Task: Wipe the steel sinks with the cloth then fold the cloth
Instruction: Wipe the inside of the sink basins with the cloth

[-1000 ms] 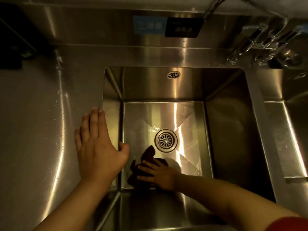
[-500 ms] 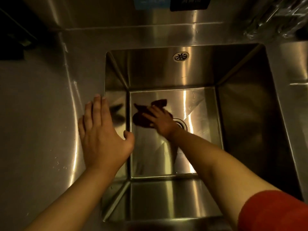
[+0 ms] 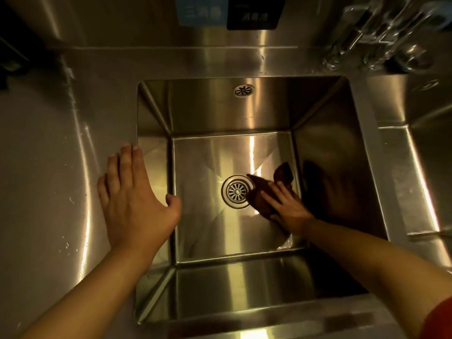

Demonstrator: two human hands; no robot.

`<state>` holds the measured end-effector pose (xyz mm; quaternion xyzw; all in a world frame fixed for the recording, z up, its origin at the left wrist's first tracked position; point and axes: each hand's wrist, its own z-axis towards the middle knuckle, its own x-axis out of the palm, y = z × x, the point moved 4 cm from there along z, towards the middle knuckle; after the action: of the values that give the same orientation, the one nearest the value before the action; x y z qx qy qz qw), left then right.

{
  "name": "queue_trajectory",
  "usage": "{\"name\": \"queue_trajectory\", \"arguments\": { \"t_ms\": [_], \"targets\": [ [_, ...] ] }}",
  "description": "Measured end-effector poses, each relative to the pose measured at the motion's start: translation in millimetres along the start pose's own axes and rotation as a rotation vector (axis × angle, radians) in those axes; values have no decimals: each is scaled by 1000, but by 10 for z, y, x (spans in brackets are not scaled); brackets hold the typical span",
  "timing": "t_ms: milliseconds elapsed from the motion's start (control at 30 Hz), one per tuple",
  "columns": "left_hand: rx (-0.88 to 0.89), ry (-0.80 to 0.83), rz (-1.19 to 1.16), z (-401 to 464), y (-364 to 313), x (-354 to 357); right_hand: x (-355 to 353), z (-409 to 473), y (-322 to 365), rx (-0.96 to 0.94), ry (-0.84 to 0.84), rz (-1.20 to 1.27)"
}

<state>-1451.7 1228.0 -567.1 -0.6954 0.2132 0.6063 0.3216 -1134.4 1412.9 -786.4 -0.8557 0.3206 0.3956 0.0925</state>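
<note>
Fingers (image 3: 274,195) of the right hand (image 3: 288,209) press a dark cloth (image 3: 263,196) flat onto the sink floor, just at 3 o'clock of the drain (image 3: 236,191).

Straight rather than curled, those fingers pin the cloth instead of pinching it, which suits spreading pressure for wiping; one corner of the cloth rides up near the basin's right wall. Left hand (image 3: 133,199) lies open and flat on the counter (image 3: 49,167) at the sink (image 3: 156,113) rim, at 9 o'clock of the drain, thumb hanging over the edge, holding nothing, probably a brace while the person leans in. A second basin (image 3: 420,167) shows at 3 o'clock, with taps (image 3: 376,33) at 1 o'clock. By my reading the wiping is under way and folding is not yet begun.
</note>
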Motion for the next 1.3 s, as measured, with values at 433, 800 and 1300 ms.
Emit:
{"name": "queue_trajectory", "arguments": {
  "t_ms": [433, 800, 1300],
  "targets": [
    [-2, 19, 7, 5, -7, 8, 366, 128, 1720, -773, 36, -193],
    [7, -11, 2, -8, -8, 6, 304, -72, 1257, -682, 91, -231],
    [0, 5, 5, 15, 38, 41, -531, 432, -30, 373, -43, 225]
  ]
}}
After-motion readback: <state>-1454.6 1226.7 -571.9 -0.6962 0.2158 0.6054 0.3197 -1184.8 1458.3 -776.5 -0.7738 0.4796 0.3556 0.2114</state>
